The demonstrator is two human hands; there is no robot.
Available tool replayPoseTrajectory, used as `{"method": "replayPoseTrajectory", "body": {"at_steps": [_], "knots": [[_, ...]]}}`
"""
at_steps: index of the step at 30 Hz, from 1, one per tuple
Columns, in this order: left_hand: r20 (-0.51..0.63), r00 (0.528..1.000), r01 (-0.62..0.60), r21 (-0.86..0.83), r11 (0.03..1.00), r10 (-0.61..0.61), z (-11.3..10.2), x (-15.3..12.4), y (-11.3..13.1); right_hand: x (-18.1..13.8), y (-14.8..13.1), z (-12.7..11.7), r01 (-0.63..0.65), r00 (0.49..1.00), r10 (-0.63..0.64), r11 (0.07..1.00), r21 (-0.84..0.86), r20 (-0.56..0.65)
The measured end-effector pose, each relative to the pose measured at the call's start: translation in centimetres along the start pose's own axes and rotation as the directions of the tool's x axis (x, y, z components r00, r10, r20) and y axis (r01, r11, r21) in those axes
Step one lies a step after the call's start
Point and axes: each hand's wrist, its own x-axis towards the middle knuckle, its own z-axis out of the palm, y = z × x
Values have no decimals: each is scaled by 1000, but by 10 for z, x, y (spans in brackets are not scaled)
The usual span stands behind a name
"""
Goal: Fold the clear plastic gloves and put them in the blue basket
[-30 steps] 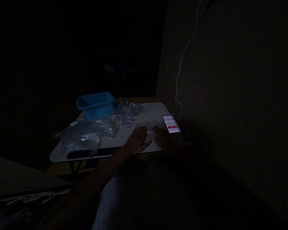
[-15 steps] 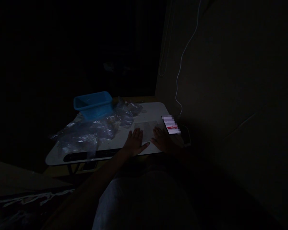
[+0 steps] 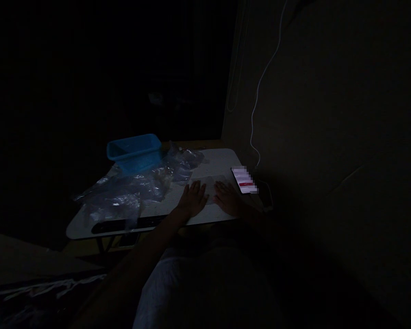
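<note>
My left hand [image 3: 193, 199] lies flat with fingers spread on a thin, clear plastic sheet or bag [image 3: 210, 183]. On the sheet's right side rests my right hand [image 3: 227, 198], also flat and open. Under both is a small white table [image 3: 222, 157]. Left of my hands spreads a heap of crumpled clear plastic bags [image 3: 133, 189]. Dim light hides the finer detail of the sheet and the fingertips.
A blue plastic basket [image 3: 137, 155] stands at the table's back left. A lit phone [image 3: 244, 179] lies at the right edge, close to my right hand. A white cable [image 3: 259, 87] hangs along the wall on the right.
Both hands have shifted slightly on the sheet, and my left thumb has drawn in closer to the fingers. The bags, basket and phone lie as before.
</note>
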Motion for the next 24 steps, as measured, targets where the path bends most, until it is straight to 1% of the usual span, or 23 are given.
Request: {"method": "replayPoseTrajectory", "body": {"at_steps": [4, 7, 12, 15, 18, 21, 24], "knots": [[41, 996, 81, 20, 996, -82, 3, -1, -7, -5, 9, 4, -41, 999, 41, 999, -2, -35], [46, 994, 94, 12, 996, -94, 4, -3, -11, -8, 13, 6, -43, 997, 43, 999, -6, -61], [22, 995, 98, 10, 995, -98, 5, -2, -13, -8, 15, 6, -44, 996, 44, 999, 5, -76], [-34, 997, 76, 3, 997, -76, 1, 1, -12, 1, 15, 3, -48, 995, 51, 998, 35, -91], [-81, 996, 35, -14, 999, -36, -4, 9, -9, 15, 10, 1, -18, 998, 21, 998, 61, -59], [-63, 998, 4, -31, 1000, -6, -3, 18, -5, 28, 4, 2, 27, 1000, -26, 997, 66, -17], [-40, 999, 2, -25, 1000, -3, 3, 22, -4, 32, 0, 6, 34, 999, -34, 999, 39, -1]]}}
